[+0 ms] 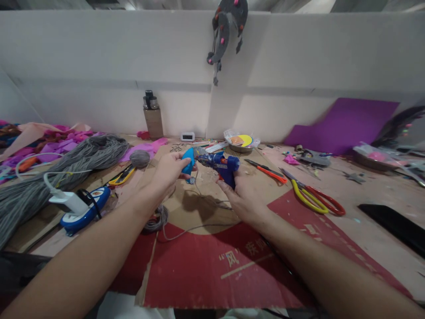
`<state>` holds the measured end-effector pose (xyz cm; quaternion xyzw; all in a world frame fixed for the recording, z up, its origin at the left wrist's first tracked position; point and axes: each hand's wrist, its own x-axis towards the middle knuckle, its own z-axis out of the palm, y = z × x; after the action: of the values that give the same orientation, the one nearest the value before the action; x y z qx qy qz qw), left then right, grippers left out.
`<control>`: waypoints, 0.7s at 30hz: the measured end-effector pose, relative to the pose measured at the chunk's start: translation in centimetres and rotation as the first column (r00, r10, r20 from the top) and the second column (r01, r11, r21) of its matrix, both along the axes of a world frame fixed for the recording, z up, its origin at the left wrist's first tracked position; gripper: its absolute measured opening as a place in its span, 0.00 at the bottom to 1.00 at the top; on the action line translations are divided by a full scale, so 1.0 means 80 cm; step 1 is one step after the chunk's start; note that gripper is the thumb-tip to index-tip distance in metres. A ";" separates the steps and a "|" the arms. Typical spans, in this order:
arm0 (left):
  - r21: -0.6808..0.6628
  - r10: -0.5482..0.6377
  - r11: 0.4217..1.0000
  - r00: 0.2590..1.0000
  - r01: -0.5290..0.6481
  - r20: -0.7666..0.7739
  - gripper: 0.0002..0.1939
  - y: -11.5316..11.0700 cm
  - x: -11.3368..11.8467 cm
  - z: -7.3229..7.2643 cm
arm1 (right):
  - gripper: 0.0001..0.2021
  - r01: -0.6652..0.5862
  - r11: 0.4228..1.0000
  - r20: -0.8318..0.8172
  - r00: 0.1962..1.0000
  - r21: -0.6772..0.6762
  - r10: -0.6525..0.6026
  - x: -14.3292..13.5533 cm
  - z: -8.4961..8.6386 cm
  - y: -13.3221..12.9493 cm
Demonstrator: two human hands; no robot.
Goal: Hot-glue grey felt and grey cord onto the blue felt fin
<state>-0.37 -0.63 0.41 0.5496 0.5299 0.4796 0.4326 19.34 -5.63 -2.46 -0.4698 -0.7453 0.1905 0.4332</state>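
Two bare hands meet over the cardboard (195, 270) on the table (347, 195), and the chief hazard lies in the narrow space between them. The left hand (171, 170) pinches a small blue piece (188, 160) between thumb and fingers, and the tip of the glue gun (226, 167) in the right hand (244, 197) is right by that piece. If the gun is hot, a slip of the right wrist or a slight turn of the piece could bring the nozzle against the left fingertips; too hard a squeeze could push glue past the edge onto skin. Below and between the hands runs a loose grey strand (199, 227), leading to a small coil (161, 218) just under the left hand; a stray drip could stick it to the cardboard, or a moving wrist could snag it. As for pose, the left forearm reaches up from the lower left, its hand turned inward at the gun's tip. The right forearm comes in from the lower right, its hand closed round the handle so that the barrel points across toward the left hand; whether a finger presses the trigger, I cannot tell. Orange-handled snips (270, 173) lie just beyond and to the right of the right hand, and scissors with yellow and red grips (312, 198) lie farther out on that side.
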 end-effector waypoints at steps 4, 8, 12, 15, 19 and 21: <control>0.003 0.014 1.000 1.000 -0.014 -0.004 0.06 0.001 0.001 0.001 | 0.19 -0.003 1.000 0.001 1.000 -0.015 0.003 0.000 -0.002 0.001; -0.003 0.012 1.000 1.000 -0.012 0.012 0.05 0.002 0.000 0.001 | 0.18 -0.009 0.999 0.012 1.000 -0.033 0.010 0.000 -0.004 0.002; -0.009 0.026 1.000 1.000 -0.026 0.017 0.04 0.003 -0.001 0.001 | 0.18 -0.001 0.999 0.013 1.000 -0.052 0.002 0.000 -0.006 0.002; 0.002 0.020 1.000 1.000 -0.020 0.023 0.05 0.001 -0.001 0.004 | 0.17 0.009 0.999 0.024 1.000 -0.049 -0.008 0.000 -0.004 0.001; 0.020 -0.010 1.000 1.000 0.010 0.003 0.07 -0.004 0.001 0.007 | 0.16 0.017 0.999 0.018 1.000 -0.046 -0.016 -0.001 0.000 -0.001; 0.026 -0.016 1.000 1.000 0.017 -0.012 0.07 -0.006 0.003 0.007 | 0.16 0.018 0.999 0.003 1.000 -0.033 -0.018 -0.001 0.001 -0.001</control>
<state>-0.14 -1.09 1.00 0.5622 0.5216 0.4796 0.4264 19.23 -5.68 -2.39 -0.4838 -0.7382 0.1985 0.4261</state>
